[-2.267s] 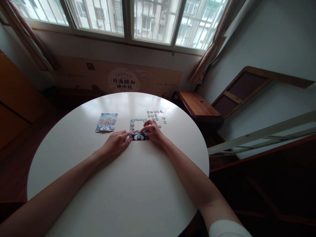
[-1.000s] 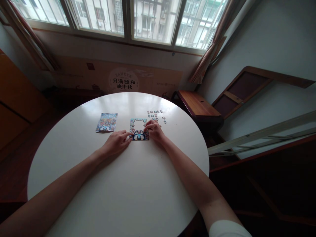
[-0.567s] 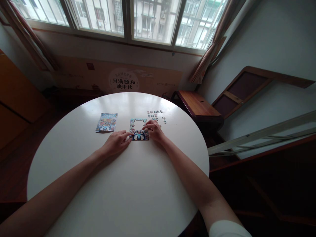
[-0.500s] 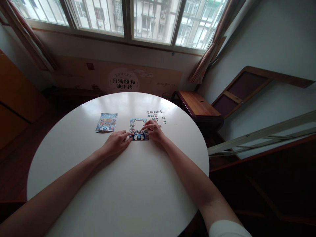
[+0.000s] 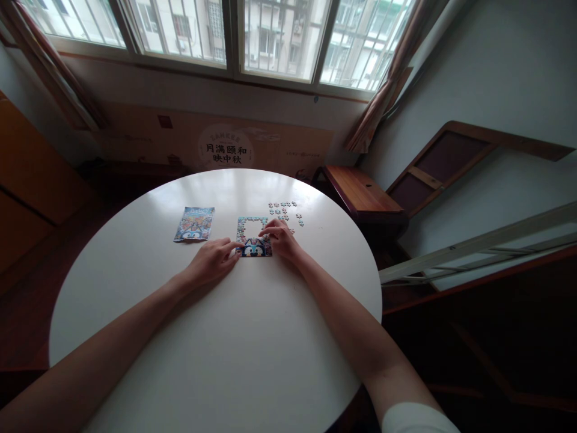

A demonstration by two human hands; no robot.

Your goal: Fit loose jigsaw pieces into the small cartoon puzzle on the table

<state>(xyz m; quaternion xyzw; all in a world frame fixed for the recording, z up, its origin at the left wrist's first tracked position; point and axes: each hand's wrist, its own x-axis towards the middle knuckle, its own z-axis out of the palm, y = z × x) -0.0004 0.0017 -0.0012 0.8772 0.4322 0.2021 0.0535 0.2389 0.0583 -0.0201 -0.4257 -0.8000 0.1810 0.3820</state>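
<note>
A small, partly built jigsaw puzzle [image 5: 252, 231] lies on the round white table [image 5: 216, 337]; its border and lower rows are joined and its middle is bare. My left hand [image 5: 211, 260] rests flat beside the puzzle's lower left corner, index finger touching the edge, fingers apart. My right hand [image 5: 279, 237] lies on the puzzle's right side with curled fingertips pressed down on the pieces; whether it holds a piece is hidden. Several loose pieces [image 5: 285, 210] are scattered just behind the right hand.
A colourful printed picture card [image 5: 195, 224] lies left of the puzzle. A wooden bench [image 5: 360, 192] stands past the table's right edge, with leaning wooden frames [image 5: 451, 168] against the wall. Barred windows [image 5: 225, 30] run along the back.
My right hand's fingers have shifted slightly over the puzzle's right side. The left hand has stayed put.
</note>
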